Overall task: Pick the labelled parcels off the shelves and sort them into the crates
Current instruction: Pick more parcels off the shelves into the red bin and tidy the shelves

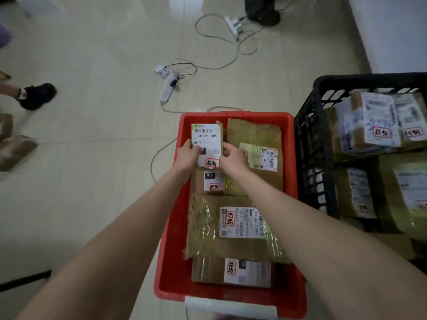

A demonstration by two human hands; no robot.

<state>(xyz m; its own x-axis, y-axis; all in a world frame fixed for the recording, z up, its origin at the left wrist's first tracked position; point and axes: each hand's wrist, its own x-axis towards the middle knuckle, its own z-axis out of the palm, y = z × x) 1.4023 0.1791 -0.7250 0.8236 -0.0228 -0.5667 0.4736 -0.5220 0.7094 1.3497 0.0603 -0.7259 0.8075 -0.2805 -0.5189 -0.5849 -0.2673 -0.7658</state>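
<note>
A small brown parcel (208, 137) with a white label reading 060-068 A05 is over the far left corner of the red crate (169, 262). My left hand (188, 152) grips its left edge and my right hand (232, 155) grips its right edge. Whether it rests on the parcels below I cannot tell. Under it lies a small parcel marked 010 (211, 181). A flat brown parcel (256, 155) fills the crate's far right. A wide taped parcel (231, 225) and another small one (231, 271) lie nearer me.
A black slatted crate (310, 144) with several labelled parcels stands right of the red one. Power strips (166, 88) and loose cables (208, 63) trail across the pale floor beyond. A person's foot in a black shoe (38, 94) and cardboard boxes (16, 151) are at the left.
</note>
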